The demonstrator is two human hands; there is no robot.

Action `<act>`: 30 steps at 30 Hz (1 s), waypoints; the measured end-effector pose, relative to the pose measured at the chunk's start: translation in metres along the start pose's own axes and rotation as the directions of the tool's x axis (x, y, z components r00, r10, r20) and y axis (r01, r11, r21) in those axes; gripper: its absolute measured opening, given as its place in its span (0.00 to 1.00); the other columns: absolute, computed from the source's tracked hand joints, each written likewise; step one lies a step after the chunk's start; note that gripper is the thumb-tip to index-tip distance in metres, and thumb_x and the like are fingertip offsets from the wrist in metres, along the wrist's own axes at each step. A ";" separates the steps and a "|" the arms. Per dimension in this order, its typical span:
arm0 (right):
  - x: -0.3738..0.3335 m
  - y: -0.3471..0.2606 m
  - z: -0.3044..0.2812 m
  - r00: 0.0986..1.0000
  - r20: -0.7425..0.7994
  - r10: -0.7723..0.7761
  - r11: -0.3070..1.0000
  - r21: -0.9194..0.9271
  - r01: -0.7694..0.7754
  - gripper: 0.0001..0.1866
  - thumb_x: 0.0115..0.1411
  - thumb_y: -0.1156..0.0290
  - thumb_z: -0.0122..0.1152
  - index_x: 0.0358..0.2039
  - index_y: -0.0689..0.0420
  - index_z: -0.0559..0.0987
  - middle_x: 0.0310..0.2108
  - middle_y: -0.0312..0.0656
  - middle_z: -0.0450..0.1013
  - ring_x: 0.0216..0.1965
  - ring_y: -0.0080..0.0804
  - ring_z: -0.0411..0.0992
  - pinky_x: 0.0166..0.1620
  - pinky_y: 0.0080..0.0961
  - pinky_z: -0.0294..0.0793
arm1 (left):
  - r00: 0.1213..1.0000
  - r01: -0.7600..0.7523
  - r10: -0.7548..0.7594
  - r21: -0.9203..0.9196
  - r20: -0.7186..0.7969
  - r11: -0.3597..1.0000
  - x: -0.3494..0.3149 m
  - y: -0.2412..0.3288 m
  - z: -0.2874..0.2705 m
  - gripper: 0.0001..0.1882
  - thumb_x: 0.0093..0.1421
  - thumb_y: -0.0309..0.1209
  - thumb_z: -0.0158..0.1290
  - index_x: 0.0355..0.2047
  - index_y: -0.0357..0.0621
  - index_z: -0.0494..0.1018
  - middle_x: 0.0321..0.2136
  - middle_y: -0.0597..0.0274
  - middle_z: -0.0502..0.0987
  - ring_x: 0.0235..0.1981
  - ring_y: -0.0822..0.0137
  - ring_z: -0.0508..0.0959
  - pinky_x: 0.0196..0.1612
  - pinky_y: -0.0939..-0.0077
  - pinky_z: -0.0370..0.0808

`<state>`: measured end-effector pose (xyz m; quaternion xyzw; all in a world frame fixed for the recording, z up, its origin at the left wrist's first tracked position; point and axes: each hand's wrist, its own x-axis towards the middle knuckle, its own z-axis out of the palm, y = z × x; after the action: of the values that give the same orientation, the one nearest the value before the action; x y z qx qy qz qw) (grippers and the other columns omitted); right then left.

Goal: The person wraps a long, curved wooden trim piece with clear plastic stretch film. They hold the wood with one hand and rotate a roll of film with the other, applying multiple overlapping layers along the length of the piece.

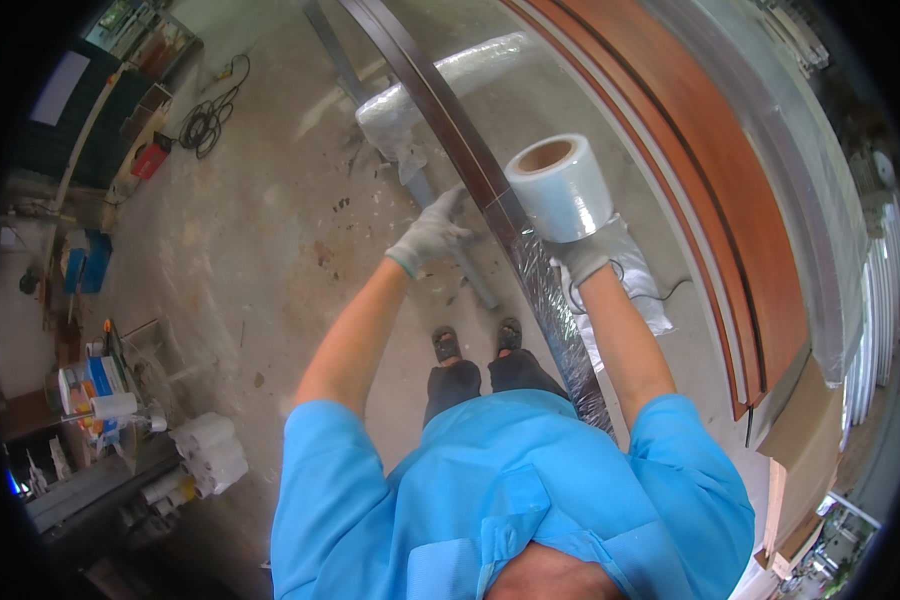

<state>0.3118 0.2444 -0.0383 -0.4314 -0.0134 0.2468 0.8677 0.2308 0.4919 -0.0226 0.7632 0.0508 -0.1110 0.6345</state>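
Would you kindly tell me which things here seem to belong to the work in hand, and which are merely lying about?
Apparently in use:
film roll, held in the right hand
dark brown bar, beside the left hand
clear film around the bar's near part

Apparently just lying about:
coiled black cable
red box
white rolls

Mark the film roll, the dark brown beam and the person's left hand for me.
Film roll (564,195), head view: on its outer side.
Dark brown beam (459,132), head view: on its unwrapped stretch.
Left hand (431,236), head view: on the back of its pale glove.
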 end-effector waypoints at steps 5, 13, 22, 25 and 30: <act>-0.013 0.030 -0.004 0.880 0.234 0.413 0.899 0.048 -0.435 0.24 0.64 0.69 0.63 0.61 0.58 0.75 0.50 0.49 0.80 0.50 0.40 0.80 0.53 0.35 0.80 | 0.981 -0.188 0.154 0.375 0.120 0.908 0.023 0.009 -0.005 0.49 0.50 0.24 0.71 0.71 0.41 0.60 0.67 0.54 0.67 0.68 0.54 0.66 0.71 0.64 0.63; -0.030 -0.019 0.014 0.874 0.218 0.434 0.151 -0.974 0.168 0.25 0.66 0.67 0.60 0.63 0.59 0.74 0.51 0.50 0.80 0.53 0.41 0.80 0.56 0.38 0.78 | 0.945 0.076 -0.182 0.358 0.272 0.931 -0.022 0.072 -0.056 0.35 0.55 0.36 0.71 0.61 0.36 0.73 0.48 0.59 0.80 0.52 0.61 0.79 0.57 0.66 0.74; -0.085 -0.100 0.142 0.621 0.777 -0.098 -0.118 -0.629 0.768 0.42 0.47 0.73 0.74 0.66 0.57 0.72 0.55 0.53 0.77 0.54 0.51 0.77 0.58 0.38 0.79 | 0.948 0.302 -0.250 -0.303 0.199 0.904 -0.051 0.141 -0.076 0.14 0.67 0.35 0.62 0.47 0.41 0.74 0.38 0.65 0.78 0.38 0.75 0.80 0.40 0.80 0.79; -0.084 -0.080 0.150 0.565 0.799 -0.206 -0.115 -0.593 0.797 0.39 0.50 0.74 0.73 0.65 0.57 0.72 0.54 0.51 0.78 0.53 0.49 0.79 0.55 0.36 0.81 | 0.935 0.353 -0.302 -0.416 0.186 0.838 -0.049 0.154 -0.062 0.14 0.69 0.34 0.60 0.49 0.40 0.74 0.41 0.63 0.79 0.39 0.74 0.81 0.41 0.79 0.80; -0.034 -0.063 0.101 0.735 0.455 -0.504 0.359 -0.664 0.656 0.27 0.58 0.71 0.72 0.58 0.59 0.76 0.54 0.48 0.77 0.49 0.44 0.81 0.50 0.34 0.83 | 0.995 0.002 0.054 -0.583 0.080 0.813 -0.034 0.137 -0.084 0.16 0.71 0.38 0.57 0.51 0.39 0.74 0.41 0.62 0.80 0.40 0.71 0.83 0.40 0.78 0.81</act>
<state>0.2846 0.2721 0.0794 -0.7112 -0.3477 -0.0734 0.6066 0.2369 0.5502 0.1305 0.5273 0.0423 -0.1168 0.8406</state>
